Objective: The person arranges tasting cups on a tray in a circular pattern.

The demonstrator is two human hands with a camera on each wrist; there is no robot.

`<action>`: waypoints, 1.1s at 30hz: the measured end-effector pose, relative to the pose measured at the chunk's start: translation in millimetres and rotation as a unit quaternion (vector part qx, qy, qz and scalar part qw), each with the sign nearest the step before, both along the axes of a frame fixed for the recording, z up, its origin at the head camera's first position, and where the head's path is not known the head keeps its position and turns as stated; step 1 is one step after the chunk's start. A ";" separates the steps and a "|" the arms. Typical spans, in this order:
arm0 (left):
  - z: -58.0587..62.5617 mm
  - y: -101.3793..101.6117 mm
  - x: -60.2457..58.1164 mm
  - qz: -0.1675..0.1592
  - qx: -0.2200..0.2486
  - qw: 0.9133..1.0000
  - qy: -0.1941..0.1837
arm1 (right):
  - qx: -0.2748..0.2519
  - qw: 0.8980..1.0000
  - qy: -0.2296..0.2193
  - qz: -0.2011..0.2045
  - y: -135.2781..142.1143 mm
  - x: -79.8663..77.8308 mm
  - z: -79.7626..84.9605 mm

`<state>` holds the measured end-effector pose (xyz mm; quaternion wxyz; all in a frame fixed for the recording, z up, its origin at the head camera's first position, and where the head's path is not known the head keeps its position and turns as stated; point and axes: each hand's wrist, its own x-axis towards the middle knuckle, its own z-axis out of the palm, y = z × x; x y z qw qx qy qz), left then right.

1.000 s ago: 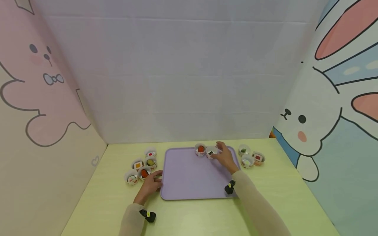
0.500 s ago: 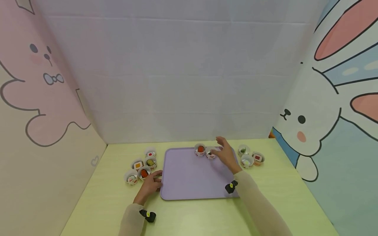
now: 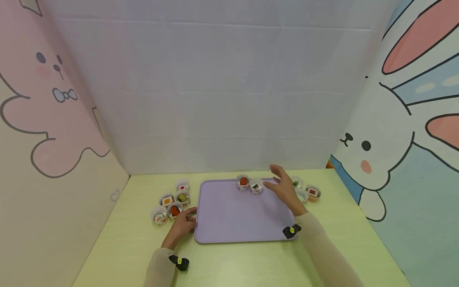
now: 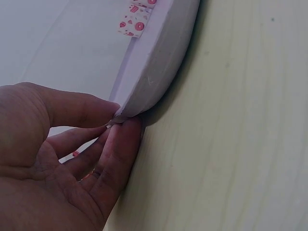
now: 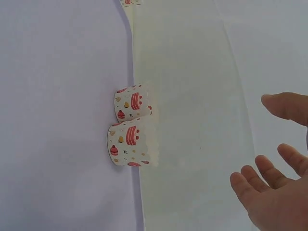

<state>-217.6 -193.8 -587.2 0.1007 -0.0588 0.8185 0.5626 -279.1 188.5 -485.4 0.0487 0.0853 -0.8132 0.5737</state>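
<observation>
A lilac tray [image 3: 244, 219] lies on the table, and my left hand [image 3: 183, 225] pinches its left rim, thumb above and fingers below, as the left wrist view shows. Two printed paper baking cups stand side by side at the tray's far edge: one cup [image 3: 243, 182] holds something orange-red, the other cup [image 3: 256, 186] something dark and white. To the right of that second cup my right hand [image 3: 285, 189] hovers with thumb and fingers spread, holding nothing. In the right wrist view both cups, the nearer cup [image 5: 132, 144] and the farther cup [image 5: 134, 103], stand apart from the hand.
Left of the tray several filled cups cluster, among them a cup [image 3: 159, 216] with pale contents and a cup [image 3: 183, 197] with yellow-green contents. Beyond its right side stand three more, including a cup [image 3: 313, 193] with a red-topped piece. A white wall [image 3: 229, 99] rises behind the table.
My right hand has let go of the second cup, leaving it on the tray, and drawn away to the right. My left hand stays at the tray's rim.
</observation>
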 end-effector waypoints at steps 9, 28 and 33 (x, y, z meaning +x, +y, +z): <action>-0.2 0.4 -0.2 -0.001 0.004 1.000 0.001 | 0.017 1.000 0.009 0.003 12.4 32.6 40.4; -3.8 -1.8 -2.3 0.001 0.010 1.000 0.005 | -0.007 0.998 0.026 -0.051 71.6 29.8 10.7; -2.1 -0.6 -0.2 0.004 0.019 1.000 0.006 | -0.007 0.997 0.031 -0.072 85.3 30.8 14.6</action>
